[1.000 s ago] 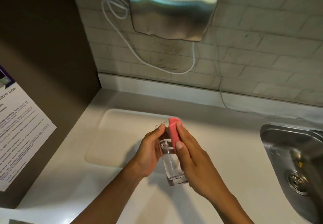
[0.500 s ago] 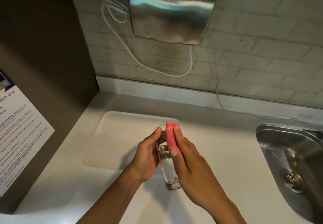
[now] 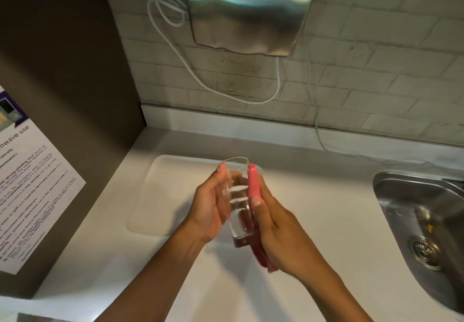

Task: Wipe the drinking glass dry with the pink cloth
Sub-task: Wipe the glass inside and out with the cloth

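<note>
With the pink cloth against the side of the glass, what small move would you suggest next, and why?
Probably turn the glass slightly in the left hand, since the right hand presses the pink cloth along only one side.

Clearance around the hands over the white counter [image 3: 326, 208]

Open counter lies between the hands and the steel sink [image 3: 421, 221] on the right; a pale mat [image 3: 170, 196] lies flat below and left. A dark panel [image 3: 62, 70] closes the left; a hand dryer [image 3: 251, 10] and loose cable [image 3: 251, 95] hang on the back wall.
</note>
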Tool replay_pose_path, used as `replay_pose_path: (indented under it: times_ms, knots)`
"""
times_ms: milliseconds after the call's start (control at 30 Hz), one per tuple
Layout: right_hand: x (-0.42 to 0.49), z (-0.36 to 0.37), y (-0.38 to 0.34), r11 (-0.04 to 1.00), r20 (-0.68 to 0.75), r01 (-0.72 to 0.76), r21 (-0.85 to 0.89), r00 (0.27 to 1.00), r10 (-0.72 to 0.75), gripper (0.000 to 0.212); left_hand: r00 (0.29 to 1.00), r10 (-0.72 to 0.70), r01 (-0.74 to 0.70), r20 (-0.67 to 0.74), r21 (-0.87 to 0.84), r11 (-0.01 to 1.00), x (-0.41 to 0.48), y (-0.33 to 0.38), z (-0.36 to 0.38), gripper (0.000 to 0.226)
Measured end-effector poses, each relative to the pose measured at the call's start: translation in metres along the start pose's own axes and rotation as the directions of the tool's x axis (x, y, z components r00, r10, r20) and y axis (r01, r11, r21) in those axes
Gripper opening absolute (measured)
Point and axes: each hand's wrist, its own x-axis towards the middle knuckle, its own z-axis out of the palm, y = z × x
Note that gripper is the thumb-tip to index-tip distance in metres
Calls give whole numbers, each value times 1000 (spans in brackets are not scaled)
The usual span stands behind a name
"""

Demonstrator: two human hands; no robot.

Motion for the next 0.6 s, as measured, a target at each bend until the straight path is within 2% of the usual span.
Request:
replay_pose_path:
  times_ms: [133,200,267,400,500,600]
  knots:
    - [-14,14,3,993,106,33,-117,994,-20,51,1000,-15,16,-21,51,999,4,2,-5,57]
    - [-3,16,-2,987,70,37,-158,997,-26,51,999,-38,37,8,36,999,3,-1,-5,49]
    - [10,13,-8,991,11,48,-127,999,-47,52,999,-43,43,32,-2,999,2,-3,-3,45]
    - [4,10,-3,999,38,12,-38,999,-11,56,1000,-17,17,-15,2,1000,3,-2,-5,60]
    - [-12,20,1,987,113,8,-163,994,11,59,996,-29,31,-84,17,999,7,-1,-7,60]
    - [-4,22,-1,955,102,38,-293,995,-9,72,995,-53,55,-88,13,998,9,-3,-7,55]
